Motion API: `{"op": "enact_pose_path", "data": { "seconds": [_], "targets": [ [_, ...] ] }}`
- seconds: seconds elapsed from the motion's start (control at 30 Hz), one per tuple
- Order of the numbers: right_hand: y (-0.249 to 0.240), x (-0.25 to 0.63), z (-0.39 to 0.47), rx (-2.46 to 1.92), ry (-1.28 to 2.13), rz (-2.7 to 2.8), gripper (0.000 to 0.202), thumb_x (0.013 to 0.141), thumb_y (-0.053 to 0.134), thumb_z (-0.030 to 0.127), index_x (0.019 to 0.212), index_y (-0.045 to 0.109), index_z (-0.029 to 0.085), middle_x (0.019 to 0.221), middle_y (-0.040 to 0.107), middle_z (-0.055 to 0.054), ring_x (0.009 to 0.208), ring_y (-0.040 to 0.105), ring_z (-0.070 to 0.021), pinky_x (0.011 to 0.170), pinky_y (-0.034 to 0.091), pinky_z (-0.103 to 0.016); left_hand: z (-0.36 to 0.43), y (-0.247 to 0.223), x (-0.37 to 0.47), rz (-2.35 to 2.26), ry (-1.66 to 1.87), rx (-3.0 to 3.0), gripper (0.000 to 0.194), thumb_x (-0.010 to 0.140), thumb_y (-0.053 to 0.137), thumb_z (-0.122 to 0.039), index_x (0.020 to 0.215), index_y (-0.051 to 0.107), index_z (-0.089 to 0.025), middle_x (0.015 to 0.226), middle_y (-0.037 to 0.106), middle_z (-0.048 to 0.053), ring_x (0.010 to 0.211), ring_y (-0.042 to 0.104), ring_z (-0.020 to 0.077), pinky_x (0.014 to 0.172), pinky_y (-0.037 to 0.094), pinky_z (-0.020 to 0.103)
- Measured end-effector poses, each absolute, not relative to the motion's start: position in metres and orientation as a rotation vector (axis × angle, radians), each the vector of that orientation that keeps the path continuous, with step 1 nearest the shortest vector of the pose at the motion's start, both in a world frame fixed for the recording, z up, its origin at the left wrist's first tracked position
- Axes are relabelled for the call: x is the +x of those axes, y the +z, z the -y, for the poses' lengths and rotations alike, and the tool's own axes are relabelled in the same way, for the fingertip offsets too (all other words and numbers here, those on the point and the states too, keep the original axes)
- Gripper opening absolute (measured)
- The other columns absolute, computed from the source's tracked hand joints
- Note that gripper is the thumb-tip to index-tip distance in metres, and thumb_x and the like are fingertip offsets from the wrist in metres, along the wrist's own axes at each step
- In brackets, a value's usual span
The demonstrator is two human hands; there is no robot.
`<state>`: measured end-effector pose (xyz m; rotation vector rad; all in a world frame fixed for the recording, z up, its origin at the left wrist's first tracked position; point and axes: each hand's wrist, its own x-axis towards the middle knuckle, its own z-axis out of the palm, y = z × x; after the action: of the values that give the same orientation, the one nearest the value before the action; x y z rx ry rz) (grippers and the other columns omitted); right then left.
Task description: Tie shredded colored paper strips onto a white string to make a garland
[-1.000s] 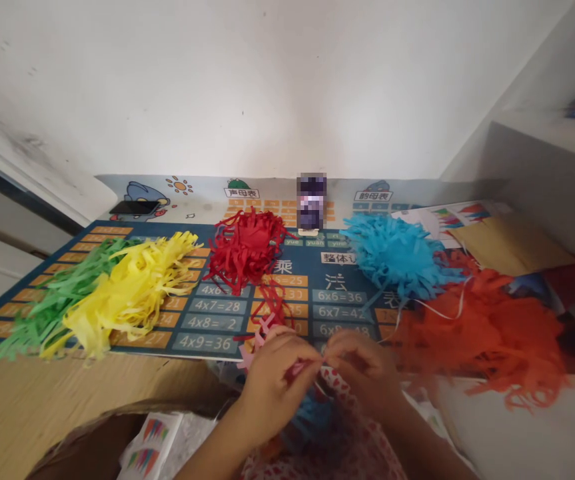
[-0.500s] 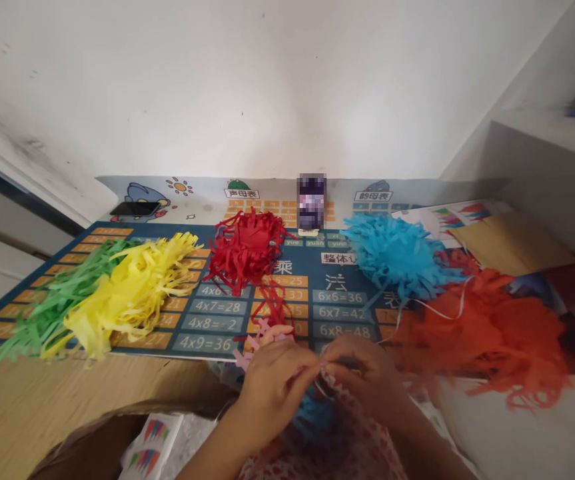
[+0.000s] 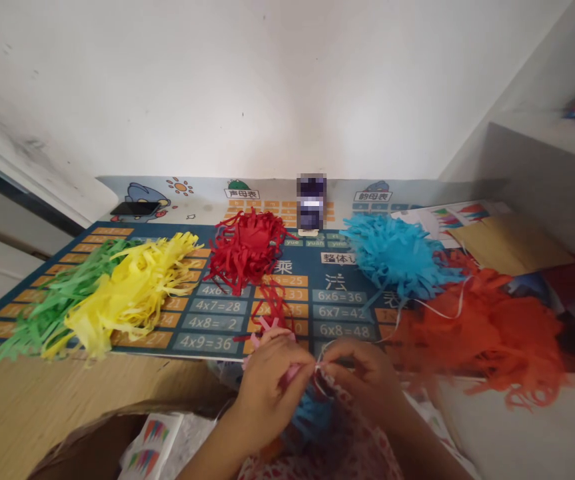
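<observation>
Head view: left hand [image 3: 272, 375], fingertips closed, grips pink paper strips [image 3: 269, 326] and white string [image 3: 318, 369]; right hand [image 3: 367, 373], fingertips likewise closed, pinches the string.

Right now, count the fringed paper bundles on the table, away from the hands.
5: green bundle at left, yellow bundle overlapping it, red bundle near the middle, blue bundle right of that, orange bundle at far right. Others may be hidden underneath.
</observation>
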<state>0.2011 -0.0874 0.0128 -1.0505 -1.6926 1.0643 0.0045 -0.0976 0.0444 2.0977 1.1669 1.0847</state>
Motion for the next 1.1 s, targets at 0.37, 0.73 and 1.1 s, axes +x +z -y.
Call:
{"op": "enact_pose_path", "data": {
  "seconds": [0.37,0.73,1.1],
  "targets": [
    [0.008,0.204,0.088,-1.082,1.071,1.586,0.008,0.082,0.072,0.029,0.080,0.072,0.021,0.075,0.072,-0.002,0.070,0.067,-0.0164,0.066,0.052,-0.025,0.097,0.044,0.010,-1.152,1.093,2.107,0.011,0.090,0.058,-0.015,0.084,0.064,-0.021,0.076,0.070,-0.001,0.074,0.065,0.0146,0.097,0.044,0.036],
    [0.019,0.206,0.088,-1.045,1.156,1.690,0.016,0.087,0.068,0.032,0.079,0.073,0.020,0.072,0.071,-0.002,0.066,0.065,-0.0142,0.062,0.048,-0.023,0.095,0.047,0.011,-1.162,1.066,2.138,0.009,0.089,0.059,-0.018,0.083,0.064,-0.021,0.076,0.071,0.000,0.074,0.065,0.0158,0.090,0.046,0.036],
    [0.015,0.205,0.089,-0.979,1.223,1.710,0.025,0.092,0.061,0.038,0.075,0.063,0.019,0.072,0.062,-0.001,0.068,0.058,-0.0135,0.065,0.044,-0.024,0.095,0.049,0.006,-1.044,0.996,2.165,0.006,0.088,0.064,-0.019,0.093,0.064,-0.021,0.084,0.071,0.002,0.081,0.065,0.0171,0.084,0.047,0.032]
  ]
}}
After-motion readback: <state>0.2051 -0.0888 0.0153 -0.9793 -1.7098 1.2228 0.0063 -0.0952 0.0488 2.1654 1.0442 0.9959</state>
